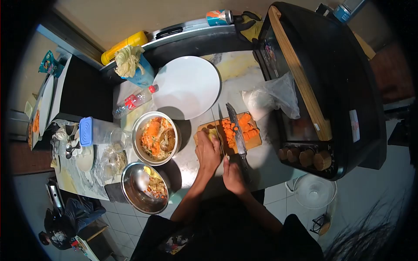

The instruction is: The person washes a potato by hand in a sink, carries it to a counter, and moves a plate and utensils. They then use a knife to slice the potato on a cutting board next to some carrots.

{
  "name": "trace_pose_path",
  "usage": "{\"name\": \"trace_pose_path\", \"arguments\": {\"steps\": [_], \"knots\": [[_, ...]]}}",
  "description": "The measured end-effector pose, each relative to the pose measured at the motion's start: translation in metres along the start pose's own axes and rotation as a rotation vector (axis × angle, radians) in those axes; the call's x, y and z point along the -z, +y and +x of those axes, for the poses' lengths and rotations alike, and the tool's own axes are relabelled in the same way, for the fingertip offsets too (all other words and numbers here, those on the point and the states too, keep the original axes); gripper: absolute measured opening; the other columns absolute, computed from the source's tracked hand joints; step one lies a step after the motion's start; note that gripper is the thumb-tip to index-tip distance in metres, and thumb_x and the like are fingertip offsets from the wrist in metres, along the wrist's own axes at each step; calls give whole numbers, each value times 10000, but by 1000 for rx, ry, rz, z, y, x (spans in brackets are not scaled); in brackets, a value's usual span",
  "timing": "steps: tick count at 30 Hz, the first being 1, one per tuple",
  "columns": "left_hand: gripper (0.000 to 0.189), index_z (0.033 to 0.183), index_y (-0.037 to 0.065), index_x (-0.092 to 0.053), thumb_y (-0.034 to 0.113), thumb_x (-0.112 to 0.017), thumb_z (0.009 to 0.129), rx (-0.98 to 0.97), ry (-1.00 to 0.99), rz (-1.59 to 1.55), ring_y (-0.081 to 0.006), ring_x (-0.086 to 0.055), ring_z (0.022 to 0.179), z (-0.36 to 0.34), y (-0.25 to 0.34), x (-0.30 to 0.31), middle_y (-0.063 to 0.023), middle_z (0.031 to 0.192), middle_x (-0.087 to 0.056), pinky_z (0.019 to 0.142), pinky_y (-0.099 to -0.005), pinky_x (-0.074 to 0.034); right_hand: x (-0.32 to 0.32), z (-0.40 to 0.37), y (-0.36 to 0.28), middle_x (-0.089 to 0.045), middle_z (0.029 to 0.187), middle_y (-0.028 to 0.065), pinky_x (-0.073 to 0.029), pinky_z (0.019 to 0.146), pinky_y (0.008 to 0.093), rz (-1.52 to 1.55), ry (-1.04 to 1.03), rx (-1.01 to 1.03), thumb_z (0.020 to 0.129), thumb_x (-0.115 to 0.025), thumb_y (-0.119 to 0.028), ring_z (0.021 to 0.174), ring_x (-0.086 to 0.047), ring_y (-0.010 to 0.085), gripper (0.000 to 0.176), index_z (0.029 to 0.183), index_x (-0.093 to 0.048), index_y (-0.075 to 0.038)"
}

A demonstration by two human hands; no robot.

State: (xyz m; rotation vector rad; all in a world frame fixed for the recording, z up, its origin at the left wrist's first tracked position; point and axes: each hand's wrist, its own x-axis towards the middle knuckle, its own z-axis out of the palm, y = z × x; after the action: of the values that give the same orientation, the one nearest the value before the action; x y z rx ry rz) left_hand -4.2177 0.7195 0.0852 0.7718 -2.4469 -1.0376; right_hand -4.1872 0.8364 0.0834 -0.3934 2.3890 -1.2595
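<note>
On the wooden cutting board (256,140), my left hand (208,150) is closed over a yellowish-brown piece of food (213,134) that looks like a potato, partly hidden by the fingers. My right hand (234,175) is closed at the board's near edge, apparently around the handle of a small knife (223,150); only a thin strip of it shows. A large knife (237,130) lies across the board, its handle beside my right hand. Chopped orange carrot (228,130) sits left of this blade, and larger carrot pieces (247,123) lie to its right.
Left of the board stand a white pot (135,145) of shredded vegetables and a steel bowl (129,198) with scraps. A large white plate (187,85) and a plastic bottle (133,102) lie behind. To the right are a bag of white powder (261,102) and a black oven (335,87).
</note>
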Motion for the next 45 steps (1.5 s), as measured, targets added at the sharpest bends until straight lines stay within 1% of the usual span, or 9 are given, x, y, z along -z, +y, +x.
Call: {"name": "trace_pose_path", "arguments": {"steps": [11, 17, 21, 27, 30, 33, 37, 43, 45], "knots": [[253, 989, -26, -412, 195, -447, 870, 19, -32, 13, -457, -511, 787, 6, -2, -2, -266, 897, -492, 654, -506, -412, 1, 19, -4, -512, 679, 299, -355, 567, 495, 25, -16, 2, 967, -308, -230, 669, -502, 460, 453, 712, -517, 80], [241, 971, -31, -412, 187, -442, 871, 21, -22, -7, -465, -503, 760, 8, 0, -1, -270, 863, -493, 641, -506, -403, -2, -1, -1, -493, 633, 294, -352, 552, 499, -73, 203, 177, 973, -287, -263, 613, -480, 471, 508, 693, -540, 78], [232, 968, -30, -412, 176, -441, 868, -14, -21, 11, -465, -501, 753, 6, -1, -1, -269, 863, -493, 640, -504, -403, 3, 26, -6, -502, 648, 301, -344, 557, 517, 107, 19, 3, 970, -304, -260, 630, -487, 476, 510, 687, -544, 89], [236, 959, -37, -409, 178, -440, 867, -32, 3, -19, -459, -501, 761, 9, 0, -1, -266, 869, -492, 639, -505, -401, -9, 2, 27, -511, 704, 293, -362, 570, 487, -129, 8, 161, 950, -340, -154, 667, -502, 432, 334, 1138, -438, 103], [230, 955, -35, -405, 175, -440, 867, 5, -41, -7, -462, -499, 761, 4, 0, 0, -268, 861, -491, 638, -507, -400, -1, 23, 9, -506, 709, 292, -364, 573, 481, -34, -42, 134, 966, -299, -198, 674, -491, 442, 371, 959, -520, 99], [222, 948, -31, -400, 172, -440, 867, -40, -16, 16, -472, -499, 745, 8, -2, -1, -272, 847, -488, 632, -517, -397, 1, 26, 2, -497, 680, 288, -361, 564, 483, 60, -103, -23, 972, -277, -205, 652, -481, 449, 402, 887, -534, 92], [224, 947, -38, -407, 171, -435, 869, -8, -30, -11, -471, -498, 750, 9, 0, -2, -273, 846, -491, 650, -510, -401, -6, -3, 15, -517, 657, 299, -371, 573, 494, -89, 83, 95, 976, -278, -260, 675, -506, 468, 482, 802, -538, 107], [244, 994, -42, -425, 169, -431, 870, -1, -33, -20, -455, -515, 770, 9, -5, 1, -264, 876, -514, 661, -502, -409, -12, 13, 13, -510, 618, 300, -380, 563, 515, 17, 0, -34, 975, -282, -309, 646, -511, 482, 569, 644, -533, 80], [250, 1001, -39, -425, 176, -427, 874, -16, -2, -28, -451, -514, 766, 10, -1, 0, -257, 886, -511, 659, -501, -409, -19, 2, 23, -507, 621, 308, -377, 544, 513, -77, 202, 72, 971, -313, -298, 634, -516, 478, 551, 639, -531, 85]]}}
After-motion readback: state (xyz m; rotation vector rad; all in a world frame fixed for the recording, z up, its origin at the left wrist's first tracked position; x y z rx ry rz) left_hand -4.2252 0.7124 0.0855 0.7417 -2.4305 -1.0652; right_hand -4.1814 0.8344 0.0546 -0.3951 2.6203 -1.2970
